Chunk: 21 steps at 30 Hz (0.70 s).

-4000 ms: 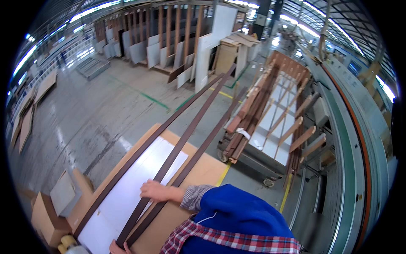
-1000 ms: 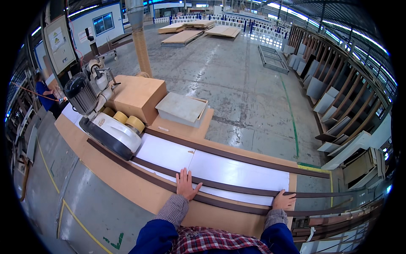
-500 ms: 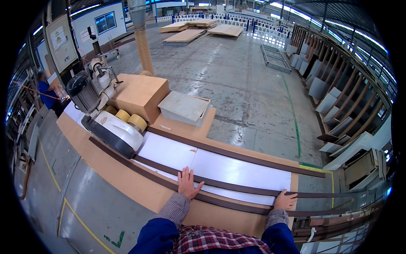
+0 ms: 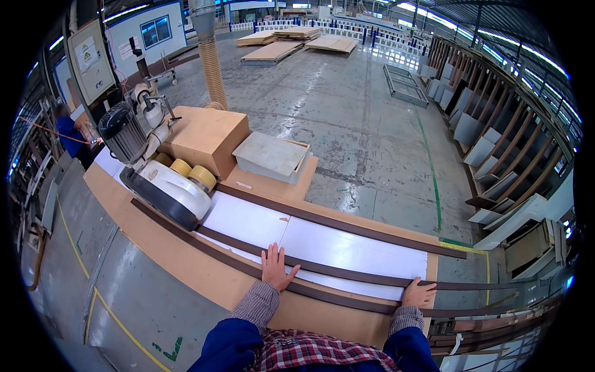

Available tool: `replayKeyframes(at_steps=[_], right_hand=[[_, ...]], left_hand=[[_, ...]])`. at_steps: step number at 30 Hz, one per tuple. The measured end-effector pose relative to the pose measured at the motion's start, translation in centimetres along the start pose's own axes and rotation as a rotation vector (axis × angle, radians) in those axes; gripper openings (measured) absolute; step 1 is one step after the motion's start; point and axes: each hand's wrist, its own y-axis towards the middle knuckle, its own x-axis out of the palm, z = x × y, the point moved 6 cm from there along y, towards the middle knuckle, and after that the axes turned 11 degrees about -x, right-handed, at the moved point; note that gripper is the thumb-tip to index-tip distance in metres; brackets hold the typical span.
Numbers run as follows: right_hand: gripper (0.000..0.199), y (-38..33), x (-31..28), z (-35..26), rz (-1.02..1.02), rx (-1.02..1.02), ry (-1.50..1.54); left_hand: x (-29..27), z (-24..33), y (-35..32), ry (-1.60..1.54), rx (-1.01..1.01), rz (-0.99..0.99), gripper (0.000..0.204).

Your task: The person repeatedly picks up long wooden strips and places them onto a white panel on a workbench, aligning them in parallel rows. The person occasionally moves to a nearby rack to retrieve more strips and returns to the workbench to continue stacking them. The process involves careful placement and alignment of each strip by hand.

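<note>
The left hand is lying flat and open, fingers spread, palm down across two long dark brown strips that are running along a wide table. It is gripping nothing, only pressing on the strips where they are crossing the white sheet on the tabletop. The right hand is resting near the table's right end, fingers curled over the strips there; how tightly it is closing on them cannot be told. The strips are lying side by side, stretching from beyond the right edge of the table toward a white machine with yellow rollers at the left. A third dark strip is lying farther back on the sheet, well apart from both hands. Behind it a grey tray is sitting beside a brown box
</note>
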Motion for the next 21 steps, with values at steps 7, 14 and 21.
replayKeyframes(at_steps=[7,14,21], right_hand=[[0.075,0.03,0.22,0.10,0.018,0.006,0.012],[0.075,0.05,0.32,0.14,0.020,0.000,-0.001],[0.075,0.10,0.30,0.14,0.026,0.007,0.000]], left_hand=[[0.34,-0.16,0.03,0.042,-0.013,-0.044,0.081],[0.01,0.00,0.03,0.009,-0.004,-0.022,0.080],[0.08,-0.05,0.01,0.008,0.000,-0.014,0.080]])
